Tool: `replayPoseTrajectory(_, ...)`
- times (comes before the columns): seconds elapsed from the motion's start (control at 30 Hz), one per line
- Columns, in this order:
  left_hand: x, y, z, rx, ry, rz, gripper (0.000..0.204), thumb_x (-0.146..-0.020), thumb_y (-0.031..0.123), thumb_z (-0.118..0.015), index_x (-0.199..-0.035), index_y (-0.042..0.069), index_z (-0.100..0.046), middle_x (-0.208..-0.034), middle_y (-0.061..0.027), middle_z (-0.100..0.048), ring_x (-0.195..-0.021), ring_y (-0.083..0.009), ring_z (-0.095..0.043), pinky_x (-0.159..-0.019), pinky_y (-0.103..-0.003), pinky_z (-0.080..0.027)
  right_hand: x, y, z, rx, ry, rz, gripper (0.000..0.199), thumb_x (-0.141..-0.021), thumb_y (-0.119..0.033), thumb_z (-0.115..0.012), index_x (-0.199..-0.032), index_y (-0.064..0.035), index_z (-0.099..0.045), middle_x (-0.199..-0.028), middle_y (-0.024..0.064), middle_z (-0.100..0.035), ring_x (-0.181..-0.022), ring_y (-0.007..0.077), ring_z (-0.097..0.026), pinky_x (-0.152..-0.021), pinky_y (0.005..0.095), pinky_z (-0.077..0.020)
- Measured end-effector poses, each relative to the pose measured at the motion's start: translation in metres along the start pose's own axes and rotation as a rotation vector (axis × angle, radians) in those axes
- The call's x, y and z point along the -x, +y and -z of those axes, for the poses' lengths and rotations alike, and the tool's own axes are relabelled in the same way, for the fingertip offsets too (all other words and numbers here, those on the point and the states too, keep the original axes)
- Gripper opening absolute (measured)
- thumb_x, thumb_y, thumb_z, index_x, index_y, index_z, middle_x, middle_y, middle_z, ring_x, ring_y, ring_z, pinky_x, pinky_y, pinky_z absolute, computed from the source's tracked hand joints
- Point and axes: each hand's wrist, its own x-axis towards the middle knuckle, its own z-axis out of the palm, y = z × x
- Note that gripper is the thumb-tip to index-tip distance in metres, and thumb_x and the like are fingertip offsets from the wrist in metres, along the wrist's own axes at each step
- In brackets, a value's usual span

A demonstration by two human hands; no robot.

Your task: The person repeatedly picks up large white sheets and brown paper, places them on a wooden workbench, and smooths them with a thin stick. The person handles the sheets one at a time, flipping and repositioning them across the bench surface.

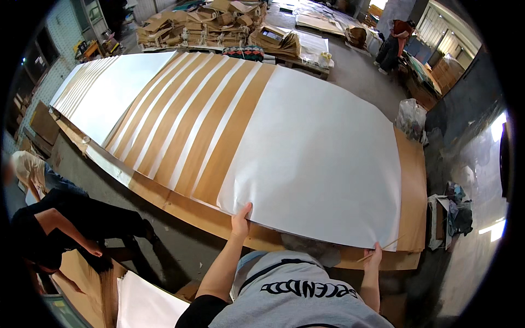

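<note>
Head view: left hand (241,220), thumb above and fingers under, pinching the near-left corner of a large, smooth white sheet (317,153). Right hand (373,256), closed on a slim, straight tan stick (389,244), thumb at the near-right corner of the same sheet. White sheet: spread flat over large, matte brown sheets (411,191), which show past its right edge. Handling, by judgement: keep both corners level, the near edge taut and the stick clear of the surface; a hard pinch would likely crease such thin stock. Adjoining, leftward: brown and white sheet edges (188,131), fanned in stepped bands. Farther: second broad white sheet (123,90); heaped bundles of folded brown cardboard (202,24); person in a red top (402,30), far right.
</note>
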Motion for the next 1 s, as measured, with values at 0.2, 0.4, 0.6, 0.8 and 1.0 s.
replayPoseTrajectory(0.2, 0.002, -0.004, 0.001, 0.013, 0.025, 0.025, 0.038, -0.074, 0.007, -0.060, -0.108, -0.004, -0.047, -0.102, -0.0092, -0.054, -0.094, -0.0190, -0.052, -0.084, -0.032, -0.041, -0.016, 0.003, 0.007, 0.029, 0.032, -0.003, 0.024, -0.082, -0.026, -0.054, -0.099, -0.0092, -0.050, -0.094, 0.0006, -0.053, -0.086, 0.0135, -0.050, -0.074, 0.0277, -0.0402)
replayPoseTrajectory(0.4, 0.001, -0.002, 0.001, -0.053, -0.014, -0.023, 0.039, -0.075, 0.011, -0.059, -0.110, 0.000, -0.045, -0.099, -0.0061, -0.054, -0.091, -0.0185, -0.052, -0.078, -0.031, -0.043, -0.014, -0.001, -0.001, -0.014, -0.047, 0.012, 0.023, -0.082, -0.025, -0.054, -0.097, -0.0083, -0.049, -0.092, 0.0016, -0.052, -0.084, 0.0145, -0.050, -0.073, 0.0294, -0.0413)
replayPoseTrajectory(0.6, 0.015, 0.045, 0.008, -0.368, 0.064, -0.127, 0.025, -0.084, 0.020, -0.052, -0.096, 0.000, -0.047, -0.075, -0.0043, -0.054, -0.063, -0.0096, -0.051, -0.052, -0.023, -0.042, -0.002, -0.010, -0.012, 0.042, -0.021, -0.031, 0.024, -0.082, -0.025, -0.055, -0.097, -0.0072, -0.049, -0.093, 0.0034, -0.051, -0.084, 0.0153, -0.049, -0.075, 0.0302, -0.0412)
replayPoseTrajectory(0.8, -0.008, 0.057, 0.048, -0.722, 0.372, -0.253, 0.021, -0.088, 0.021, -0.044, -0.078, 0.003, -0.041, -0.056, -0.0024, -0.044, -0.043, -0.0079, -0.041, -0.041, -0.021, -0.032, -0.006, -0.008, -0.001, 0.035, 0.024, -0.063, 0.019, -0.082, -0.023, -0.056, -0.089, -0.0058, -0.054, -0.083, 0.0032, -0.056, -0.074, 0.0136, -0.051, -0.068, 0.0270, -0.0429)
replayPoseTrajectory(1.0, -0.006, 0.061, 0.038, -0.445, 0.385, -0.132, 0.020, -0.088, 0.020, -0.041, -0.075, 0.005, -0.039, -0.053, -0.0049, -0.046, -0.038, -0.0131, -0.044, -0.031, -0.026, -0.034, -0.001, -0.013, -0.006, 0.031, -0.037, -0.027, 0.017, -0.082, -0.024, -0.055, -0.085, -0.0079, -0.056, -0.076, 0.0022, -0.058, -0.070, 0.0120, -0.053, -0.062, 0.0254, -0.0434)
